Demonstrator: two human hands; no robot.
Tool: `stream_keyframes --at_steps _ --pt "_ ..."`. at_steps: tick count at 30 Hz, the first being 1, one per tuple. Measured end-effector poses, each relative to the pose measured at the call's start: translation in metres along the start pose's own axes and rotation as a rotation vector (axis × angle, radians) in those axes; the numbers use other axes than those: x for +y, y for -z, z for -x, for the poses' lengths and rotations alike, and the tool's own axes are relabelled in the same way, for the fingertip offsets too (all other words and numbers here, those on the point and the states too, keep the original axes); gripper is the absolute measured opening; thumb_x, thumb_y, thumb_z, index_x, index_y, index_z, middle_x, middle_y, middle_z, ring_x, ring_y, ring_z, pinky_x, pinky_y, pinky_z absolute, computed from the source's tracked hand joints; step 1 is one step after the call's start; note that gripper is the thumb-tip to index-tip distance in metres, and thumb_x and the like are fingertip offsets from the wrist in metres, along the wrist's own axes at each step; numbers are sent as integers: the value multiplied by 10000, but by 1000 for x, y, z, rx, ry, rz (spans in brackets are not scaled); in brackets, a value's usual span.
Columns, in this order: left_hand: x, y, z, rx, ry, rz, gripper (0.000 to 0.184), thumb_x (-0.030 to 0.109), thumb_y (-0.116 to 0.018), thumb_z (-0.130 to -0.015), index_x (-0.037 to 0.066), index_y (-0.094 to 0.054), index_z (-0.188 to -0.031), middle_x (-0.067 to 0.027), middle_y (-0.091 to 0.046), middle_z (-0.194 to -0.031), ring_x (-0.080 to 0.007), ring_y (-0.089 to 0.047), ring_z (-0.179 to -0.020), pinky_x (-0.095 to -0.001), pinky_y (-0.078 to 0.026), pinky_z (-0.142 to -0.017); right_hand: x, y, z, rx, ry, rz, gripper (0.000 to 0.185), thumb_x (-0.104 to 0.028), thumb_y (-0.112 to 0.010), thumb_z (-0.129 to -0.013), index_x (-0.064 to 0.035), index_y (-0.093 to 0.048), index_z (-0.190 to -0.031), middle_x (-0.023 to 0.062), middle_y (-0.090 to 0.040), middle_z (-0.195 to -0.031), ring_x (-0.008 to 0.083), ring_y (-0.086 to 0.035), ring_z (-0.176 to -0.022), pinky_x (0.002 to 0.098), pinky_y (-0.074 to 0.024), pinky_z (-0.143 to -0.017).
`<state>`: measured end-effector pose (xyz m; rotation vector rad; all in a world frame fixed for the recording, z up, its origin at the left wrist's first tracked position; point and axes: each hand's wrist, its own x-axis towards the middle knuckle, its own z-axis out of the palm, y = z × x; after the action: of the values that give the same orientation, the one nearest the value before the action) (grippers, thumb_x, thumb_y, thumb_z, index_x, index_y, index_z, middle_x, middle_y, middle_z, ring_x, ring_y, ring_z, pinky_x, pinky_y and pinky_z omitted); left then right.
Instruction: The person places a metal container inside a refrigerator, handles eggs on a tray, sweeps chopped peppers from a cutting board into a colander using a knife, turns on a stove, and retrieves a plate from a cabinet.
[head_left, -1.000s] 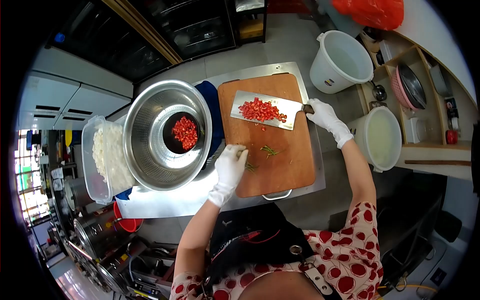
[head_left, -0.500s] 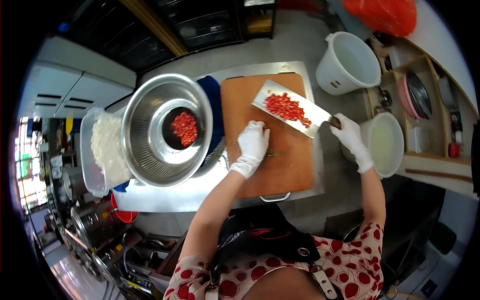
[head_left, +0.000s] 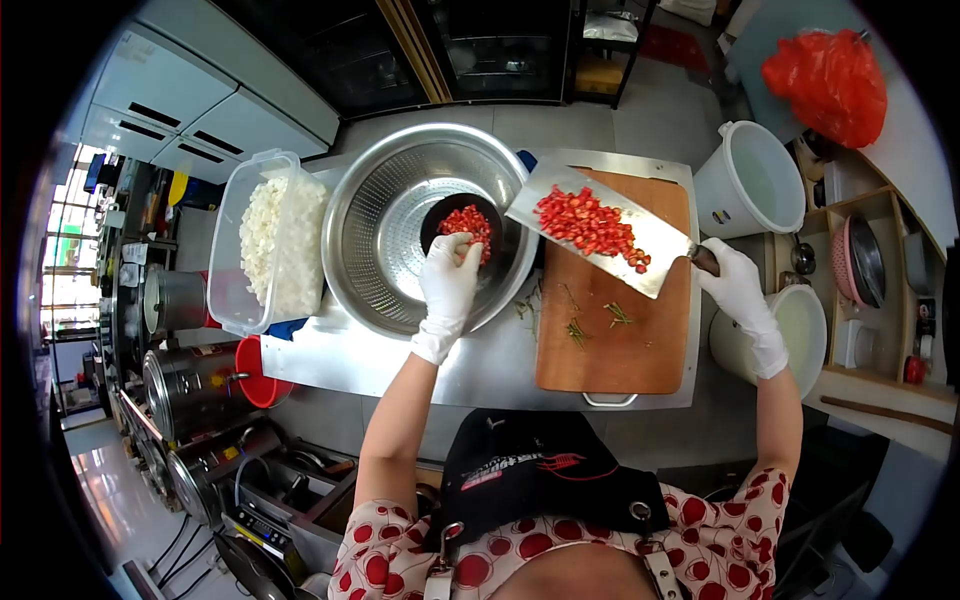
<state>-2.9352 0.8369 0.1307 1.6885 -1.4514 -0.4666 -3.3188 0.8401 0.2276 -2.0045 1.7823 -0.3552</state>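
Observation:
My right hand (head_left: 742,300), in a white glove, grips the dark handle of a cleaver (head_left: 640,222). Its broad blade is held flat and carries a heap of chopped red chilies (head_left: 590,225), the tip reaching over the rim of a large steel colander (head_left: 375,235). Inside the colander sits a dark bowl (head_left: 432,220) with more chopped chilies (head_left: 468,225). Above that bowl is my gloved left hand (head_left: 448,285), fingers curled together; whatever they hold, if anything, is hidden. Green stems (head_left: 617,314) lie on the brown cutting board (head_left: 615,360) beneath the cleaver.
Left of the colander stands a clear plastic tub (head_left: 235,300) of chopped white pieces (head_left: 270,230). Two white buckets (head_left: 745,180) are at the right, beside a wooden shelf (head_left: 860,215). A red bag (head_left: 825,85) hangs at upper right; a red basin (head_left: 262,372) is below the tub.
My left hand has moved left from the board to above the bowl. The chili-laden cleaver has shifted left relative to the board, toward the colander. The view has shifted too.

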Motion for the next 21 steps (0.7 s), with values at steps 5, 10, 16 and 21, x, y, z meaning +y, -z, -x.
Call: stream_keyframes --at_steps 5,10,16,21 --pt "-45 22 -32 -213 166 -21 309 166 -643 -825 44 -645 -1109 -142 -661 -833 -234 -636 -712 -321 -486 -676 -44 -26 -15 -10 33 36 289 -200 -648 -765 -44 -561 -993 171 -606 -811 326 -606 -761 377 -471 -680" --pt "-46 49 -34 26 139 126 176 104 -622 -847 10 -675 -985 -126 -670 -847 -166 -632 -702 -270 -495 -665 -77 -57 -23 58 38 44 259 -227 -648 -766 -66 -575 -955 156 -624 -799 333 -614 -751 404 -478 -664" --pt "-34 71 -38 95 39 156 146 47 -643 -818 8 -649 -959 -85 -629 -813 -139 -602 -673 -258 -491 -633 -114 -89 -25 62 -48 2 271 -233 -645 -775 -58 -576 -970 149 -629 -840 326 -616 -792 409 -476 -693" --pt "-36 76 -39 80 -37 141 177 37 -648 -808 18 -631 -983 -72 -604 -860 -139 -577 -681 -255 -482 -632 -131 -100 -26 13 -105 -18 307 -227 -659 -773 -39 -574 -1000 162 -631 -868 327 -616 -816 387 -473 -719"
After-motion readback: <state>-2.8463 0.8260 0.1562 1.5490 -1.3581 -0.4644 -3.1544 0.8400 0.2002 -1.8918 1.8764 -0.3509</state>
